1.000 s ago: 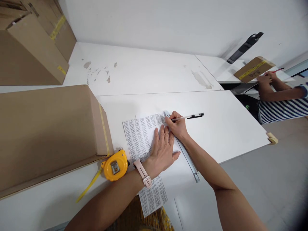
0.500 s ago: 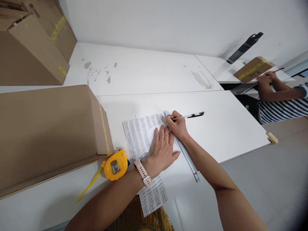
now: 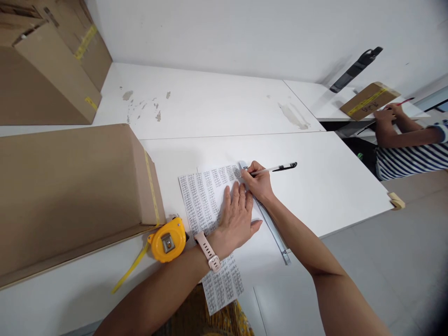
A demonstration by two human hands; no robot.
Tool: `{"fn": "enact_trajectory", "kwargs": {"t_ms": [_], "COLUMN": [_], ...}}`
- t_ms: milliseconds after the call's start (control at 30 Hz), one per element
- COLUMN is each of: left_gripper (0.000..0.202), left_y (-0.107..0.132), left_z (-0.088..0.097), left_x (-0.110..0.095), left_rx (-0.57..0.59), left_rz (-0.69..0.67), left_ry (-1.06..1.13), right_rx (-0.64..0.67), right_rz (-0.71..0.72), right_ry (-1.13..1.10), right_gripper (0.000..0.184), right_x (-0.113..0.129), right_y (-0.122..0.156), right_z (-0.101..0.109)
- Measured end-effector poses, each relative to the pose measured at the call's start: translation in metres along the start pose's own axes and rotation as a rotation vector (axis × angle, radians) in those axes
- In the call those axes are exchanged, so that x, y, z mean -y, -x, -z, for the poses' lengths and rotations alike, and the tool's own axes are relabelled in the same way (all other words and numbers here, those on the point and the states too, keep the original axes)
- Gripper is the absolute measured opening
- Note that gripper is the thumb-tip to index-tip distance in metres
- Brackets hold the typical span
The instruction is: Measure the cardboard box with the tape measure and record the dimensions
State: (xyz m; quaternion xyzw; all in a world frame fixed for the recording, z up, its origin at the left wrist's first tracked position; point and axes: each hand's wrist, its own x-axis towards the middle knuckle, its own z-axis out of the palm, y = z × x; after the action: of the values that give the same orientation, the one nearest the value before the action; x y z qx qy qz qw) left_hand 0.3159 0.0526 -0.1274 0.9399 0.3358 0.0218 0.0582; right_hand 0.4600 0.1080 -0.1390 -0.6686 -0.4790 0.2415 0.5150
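Columns of small handwriting fill much of a white sheet of paper (image 3: 196,200) on the white table. My left hand (image 3: 238,214) lies flat on the sheet with fingers spread, a pale pink watch band (image 3: 209,252) round its wrist. A pen (image 3: 280,168) with a clear barrel and black clip is pinched in my right hand (image 3: 258,182), its tip at the sheet's upper right, hidden by my fingers. Under my right hand and forearm runs a grey-white strip (image 3: 273,228) with dark printing, along the paper's right side. A yellow tape measure (image 3: 169,240) rests left of my left wrist.
Cardboard boxes (image 3: 70,186) take up the table's left side. At the far right, a person in a striped shirt (image 3: 413,156) works beside a small taped box (image 3: 369,101) and a dark bottle (image 3: 355,71). A pale block (image 3: 396,201) sits at the table's right corner.
My right hand and the pen have shifted only very slightly at the top right of the sheet. Everything else stays in place.
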Motion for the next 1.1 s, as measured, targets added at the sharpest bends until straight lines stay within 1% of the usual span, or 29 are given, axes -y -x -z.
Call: {"fn": "enact_trajectory", "kwargs": {"t_ms": [167, 333, 467, 600, 700, 767, 833, 967, 1100], "left_gripper": [0.085, 0.085, 0.084, 0.084, 0.084, 0.085, 0.084, 0.084, 0.084], "left_y": [0.001, 0.001, 0.001, 0.001, 0.0, 0.0, 0.0, 0.0, 0.0], "left_z": [0.0, 0.0, 0.001, 0.002, 0.001, 0.0, 0.0, 0.001, 0.002], "left_x": [0.0, 0.0, 0.0, 0.0, 0.0, 0.0, 0.0, 0.0, 0.0], "left_rx": [-0.022, -0.017, -0.008, -0.026, -0.027, -0.027, -0.031, -0.022, -0.016], "left_rz": [-0.002, 0.0, 0.004, 0.007, 0.008, 0.011, 0.012, 0.008, 0.006], "left_ry": [0.003, 0.026, 0.035, 0.032, 0.033, 0.031, 0.03, 0.041, 0.041], "right_rx": [0.006, -0.015, -0.007, -0.041, 0.038, 0.098, 0.093, 0.011, 0.063], "right_rz": [-0.001, -0.001, -0.009, -0.048, -0.069, -0.07, -0.046, 0.044, 0.071], "right_ry": [-0.005, 0.007, 0.011, -0.069, -0.207, -0.234, -0.149, 0.087, 0.147], "right_gripper": [0.027, 0.028, 0.029, 0.029, 0.031, 0.035, 0.031, 0.025, 0.022], "right_x": [0.0, 0.002, 0.002, 0.001, 0.002, 0.002, 0.003, 0.003, 0.003], "right_y": [0.0, 0.0, -0.001, -0.002, -0.002, -0.001, 0.0, 0.002, 0.001], "right_z": [0.0, 0.0, 0.001, 0.004, 0.006, 0.007, 0.008, 0.01, 0.01]}}
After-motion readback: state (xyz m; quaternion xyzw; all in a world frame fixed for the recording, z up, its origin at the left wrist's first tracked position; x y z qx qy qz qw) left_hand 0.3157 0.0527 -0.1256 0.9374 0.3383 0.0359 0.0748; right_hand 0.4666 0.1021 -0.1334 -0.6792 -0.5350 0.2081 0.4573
